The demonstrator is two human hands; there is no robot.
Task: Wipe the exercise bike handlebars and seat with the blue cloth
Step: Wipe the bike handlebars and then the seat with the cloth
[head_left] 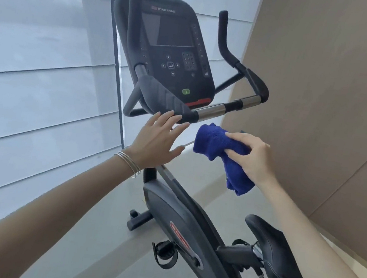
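Left hand open at the handlebars; right hand gripping the blue cloth.
Left fingers are straight and spread, with the tips at the lower edge of the near padded grip. Right fingers are curled tight round the blue cloth, which is bunched, with one thick fold standing up and a tail hanging down. The cloth sits at 3 o'clock of the left hand, just below the chrome crossbar and apart from it. The black seat lies at 5 o'clock of the cloth.
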